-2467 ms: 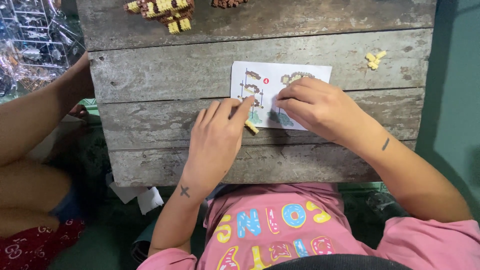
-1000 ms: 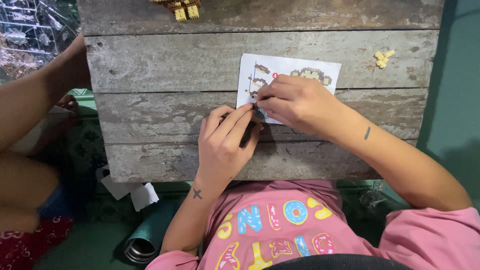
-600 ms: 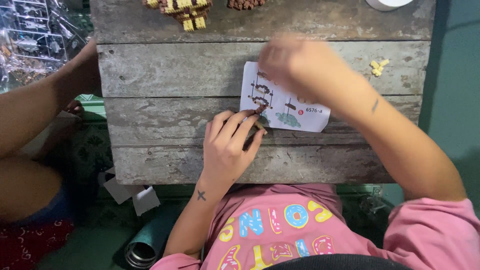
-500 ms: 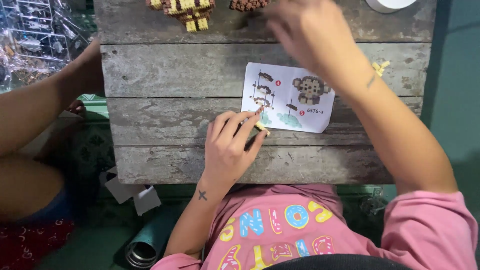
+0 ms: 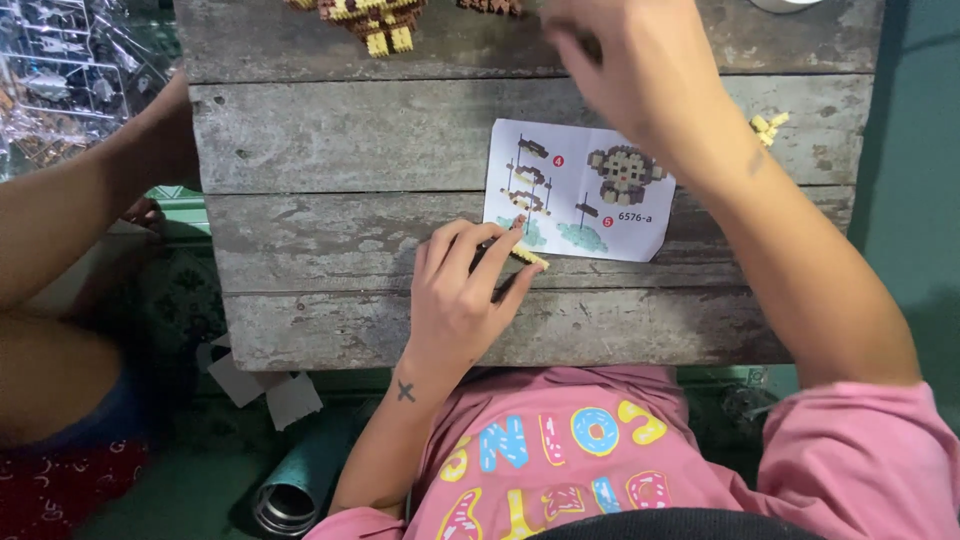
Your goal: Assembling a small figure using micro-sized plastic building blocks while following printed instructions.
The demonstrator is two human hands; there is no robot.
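My left hand [image 5: 462,292] rests on the grey wooden table [image 5: 330,150], its fingertips pinching a small yellow block piece [image 5: 528,258] at the near corner of a white instruction sheet [image 5: 580,190]. The sheet shows building steps and a brown monkey figure. My right hand [image 5: 625,65] is blurred, stretched over the far part of the table beyond the sheet, close to a brown pile of bricks [image 5: 490,6]. Whether it holds anything cannot be made out.
A half-built yellow-and-brown block model [image 5: 375,18] lies at the table's far edge. A few loose yellow bricks [image 5: 768,126] sit at the right. Another person's arm [image 5: 70,200] leans in from the left, near clear plastic bags [image 5: 60,70]. A metal bottle [image 5: 290,500] lies on the floor.
My right hand has lifted off the sheet and reached toward the far edge of the table. The left hand has stayed put with the small yellow piece.
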